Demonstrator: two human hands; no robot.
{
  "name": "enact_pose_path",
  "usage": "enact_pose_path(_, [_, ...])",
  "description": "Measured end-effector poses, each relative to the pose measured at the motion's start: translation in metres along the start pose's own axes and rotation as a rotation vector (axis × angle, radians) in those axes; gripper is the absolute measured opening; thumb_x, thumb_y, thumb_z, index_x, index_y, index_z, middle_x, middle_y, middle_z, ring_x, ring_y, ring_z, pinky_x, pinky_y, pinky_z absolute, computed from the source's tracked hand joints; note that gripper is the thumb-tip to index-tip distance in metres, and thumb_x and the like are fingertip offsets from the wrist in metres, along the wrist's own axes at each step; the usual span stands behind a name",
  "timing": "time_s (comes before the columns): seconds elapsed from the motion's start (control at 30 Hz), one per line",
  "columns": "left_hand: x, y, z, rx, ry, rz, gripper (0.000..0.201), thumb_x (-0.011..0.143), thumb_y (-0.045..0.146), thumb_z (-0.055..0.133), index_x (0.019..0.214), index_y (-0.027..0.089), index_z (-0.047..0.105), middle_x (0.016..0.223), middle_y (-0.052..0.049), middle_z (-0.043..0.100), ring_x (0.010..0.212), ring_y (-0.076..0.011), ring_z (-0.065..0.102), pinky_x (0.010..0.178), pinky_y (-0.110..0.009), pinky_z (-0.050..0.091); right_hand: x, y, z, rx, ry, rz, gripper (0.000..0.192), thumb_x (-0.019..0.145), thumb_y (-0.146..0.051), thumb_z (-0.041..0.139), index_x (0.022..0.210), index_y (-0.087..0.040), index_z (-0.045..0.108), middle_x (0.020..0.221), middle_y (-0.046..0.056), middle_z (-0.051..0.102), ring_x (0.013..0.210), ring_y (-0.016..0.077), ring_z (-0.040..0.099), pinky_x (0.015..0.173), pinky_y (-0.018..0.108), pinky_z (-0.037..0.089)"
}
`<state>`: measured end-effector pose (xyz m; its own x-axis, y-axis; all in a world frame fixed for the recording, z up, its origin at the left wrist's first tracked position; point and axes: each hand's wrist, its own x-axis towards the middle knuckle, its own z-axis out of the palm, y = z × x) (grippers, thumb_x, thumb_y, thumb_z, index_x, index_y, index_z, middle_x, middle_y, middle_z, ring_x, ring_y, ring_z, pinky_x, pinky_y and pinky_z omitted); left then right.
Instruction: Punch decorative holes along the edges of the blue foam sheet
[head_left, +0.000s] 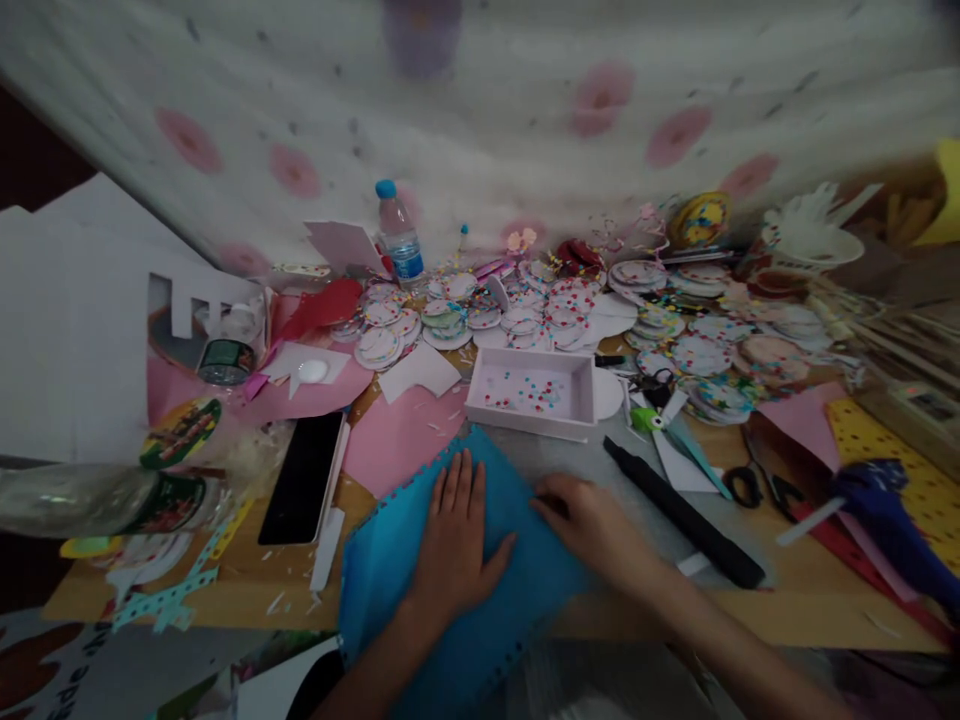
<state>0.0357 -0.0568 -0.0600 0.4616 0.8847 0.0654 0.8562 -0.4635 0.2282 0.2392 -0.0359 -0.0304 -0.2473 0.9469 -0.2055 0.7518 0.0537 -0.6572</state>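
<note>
A blue sheet (397, 560) with small notches along its edges lies at the table's front edge, its lower part hanging over. My left hand (459, 540) rests flat on it, fingers stretched out and thumb apart. At the sheet's right side, my right hand (581, 520) has its thumb and index finger pinched together at the edge of the sheet. Just beyond the sheet stands a shallow white box (531, 390) with small coloured beads scattered inside. To the right of my right hand is a long black folded object (682, 510).
Behind the box spread several stacks of white discs with coloured dots (525, 310). A capped water bottle (401, 235) stands at the back. On the left lie a black-screened phone (300, 480) and a plastic bottle (97, 502). Scissors (757, 480) and a blue glue gun (885, 510) are right.
</note>
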Motion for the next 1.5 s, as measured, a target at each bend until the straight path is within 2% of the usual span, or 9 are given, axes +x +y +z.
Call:
enact_pose_path(0.13, [0.000, -0.001, -0.001, -0.019, -0.008, 0.018, 0.080, 0.092, 0.056, 0.038, 0.151, 0.008, 0.012, 0.158, -0.018, 0.010, 0.145, -0.0321, 0.011, 0.115, -0.051, 0.019, 0.002, 0.006, -0.009, -0.056, 0.049, 0.026, 0.023, 0.089, -0.024, 0.045, 0.083, -0.017, 0.066, 0.081, 0.007, 0.067, 0.077, 0.0208, 0.062, 0.068, 0.030, 0.042])
enact_pose_path(0.27, [-0.001, -0.001, -0.001, -0.024, -0.019, 0.026, 0.080, 0.092, 0.056, 0.039, 0.150, 0.007, 0.012, 0.158, -0.019, 0.009, 0.145, -0.0324, 0.010, 0.116, -0.051, 0.017, 0.004, 0.006, -0.013, -0.068, 0.027, 0.004, 0.019, 0.087, -0.022, 0.048, 0.084, -0.016, 0.066, 0.081, 0.006, 0.066, 0.077, 0.0191, 0.061, 0.069, 0.028, 0.042])
enact_pose_path(0.5, [0.000, 0.000, -0.001, -0.031, -0.012, 0.029, 0.081, 0.091, 0.056, 0.040, 0.150, 0.008, 0.014, 0.158, -0.019, 0.009, 0.145, -0.0334, 0.010, 0.115, -0.052, 0.018, 0.024, -0.011, -0.005, -0.048, -0.015, 0.005, 0.016, 0.085, -0.029, 0.054, 0.082, -0.016, 0.064, 0.072, 0.004, 0.066, 0.065, 0.0165, 0.059, 0.058, 0.025, 0.038])
enact_pose_path(0.6, [0.000, 0.001, -0.002, -0.038, -0.010, 0.018, 0.082, 0.090, 0.057, 0.041, 0.151, 0.009, 0.012, 0.158, -0.018, 0.006, 0.145, -0.0332, 0.009, 0.115, -0.051, 0.018, 0.034, -0.013, -0.001, -0.040, -0.015, 0.007, 0.012, 0.084, -0.024, 0.055, 0.080, -0.016, 0.063, 0.070, 0.004, 0.065, 0.063, 0.0167, 0.058, 0.056, 0.025, 0.036])
enact_pose_path(0.73, [-0.002, 0.002, -0.004, -0.061, -0.007, 0.012, 0.083, 0.090, 0.057, 0.041, 0.151, 0.010, 0.008, 0.158, -0.017, 0.003, 0.145, -0.0330, 0.007, 0.114, -0.051, 0.020, 0.037, -0.006, -0.002, 0.015, -0.058, -0.036, 0.010, 0.083, -0.020, 0.055, 0.075, -0.018, 0.061, 0.067, 0.002, 0.064, 0.061, 0.0145, 0.057, 0.055, 0.023, 0.036])
enact_pose_path(0.97, [-0.001, 0.002, -0.006, -0.094, -0.062, 0.107, 0.083, 0.089, 0.055, 0.045, 0.152, 0.013, 0.009, 0.159, -0.015, 0.003, 0.146, -0.0315, 0.007, 0.117, -0.047, 0.018, 0.028, 0.013, -0.012, 0.057, -0.082, -0.065, 0.009, 0.083, -0.020, 0.055, 0.074, -0.018, 0.058, 0.068, 0.003, 0.064, 0.062, 0.0158, 0.057, 0.056, 0.025, 0.038])
enact_pose_path(1.2, [-0.001, 0.002, -0.004, -0.130, -0.052, 0.105, 0.085, 0.089, 0.056, 0.044, 0.152, 0.012, 0.006, 0.159, -0.015, 0.001, 0.145, -0.0327, 0.006, 0.116, -0.049, 0.019, 0.037, 0.006, -0.005, 0.112, -0.092, -0.093, 0.019, 0.084, -0.036, 0.059, 0.086, -0.018, 0.063, 0.069, 0.002, 0.065, 0.060, 0.0154, 0.058, 0.055, 0.025, 0.039])
enact_pose_path(1.37, [-0.002, 0.001, -0.004, -0.139, -0.066, 0.096, 0.086, 0.089, 0.055, 0.044, 0.152, 0.012, 0.004, 0.159, -0.014, 0.001, 0.146, -0.0322, 0.006, 0.116, -0.048, 0.020, 0.051, 0.004, 0.000, 0.138, -0.052, -0.124, 0.011, 0.084, -0.024, 0.055, 0.075, -0.018, 0.059, 0.067, 0.002, 0.062, 0.061, 0.0145, 0.055, 0.055, 0.025, 0.037])
enact_pose_path(1.5, [-0.002, 0.001, -0.006, -0.137, -0.103, 0.125, 0.085, 0.089, 0.055, 0.043, 0.152, 0.012, 0.004, 0.159, -0.013, 0.001, 0.146, -0.0303, 0.005, 0.116, -0.046, 0.021, 0.049, 0.010, -0.005, 0.150, -0.049, -0.147, 0.010, 0.082, -0.019, 0.056, 0.071, -0.019, 0.056, 0.066, 0.001, 0.060, 0.061, 0.0138, 0.053, 0.056, 0.024, 0.037])
